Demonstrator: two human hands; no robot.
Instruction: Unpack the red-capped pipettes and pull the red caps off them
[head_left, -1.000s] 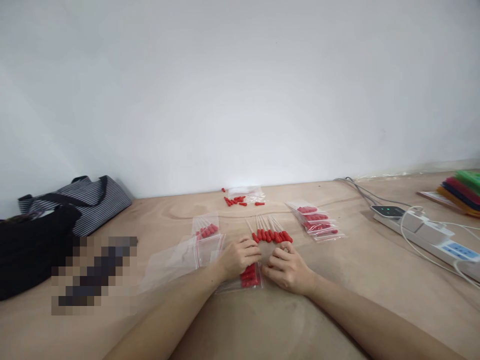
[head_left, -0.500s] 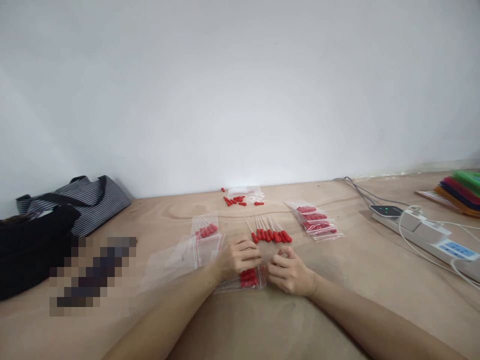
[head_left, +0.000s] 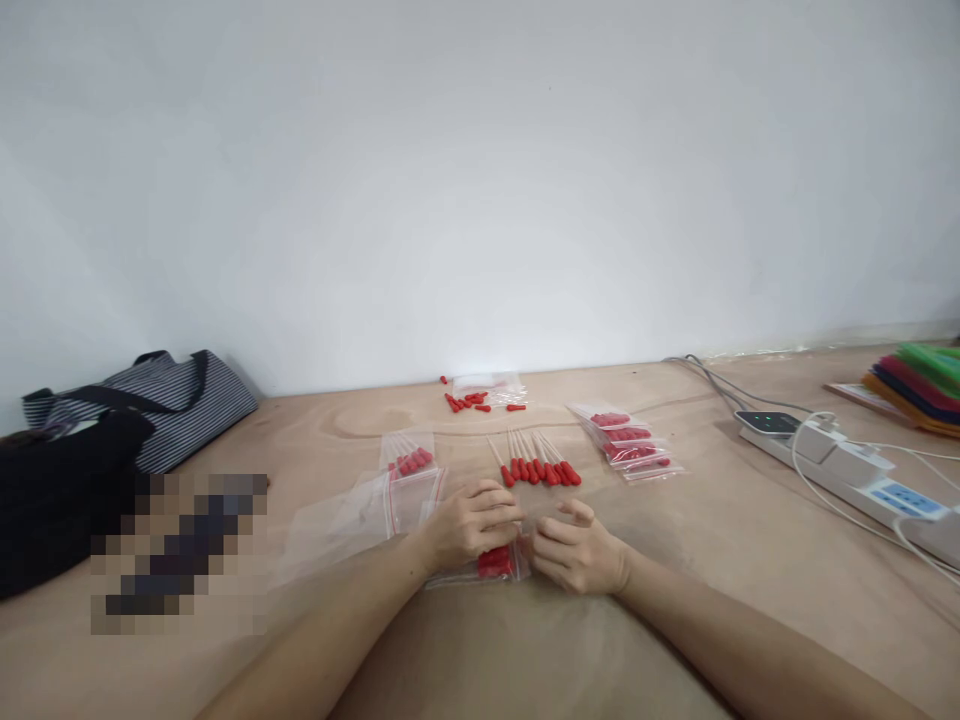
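A clear zip bag with red-bulbed droppers in it lies in front of me. My left hand rests over its upper left part, fingers bent and closed on the plastic. At the bag's right end is my right hand, its fingers curled against the edge; the fingertips are partly hidden. Just beyond both hands, several loose droppers with thin pale stems lie in a row, bulbs toward me. Left of them is another bag of droppers, beside flat clear bags.
Filled bags overlap in a stack to the right. Loose red bulbs and a clear bag lie near the wall. A power strip with cables is at right, near coloured sheets. A striped bag sits left.
The view has shifted slightly. My right index finger has lifted and straightened a little, while both hands stay at the bag. The droppers in the row have not visibly moved.
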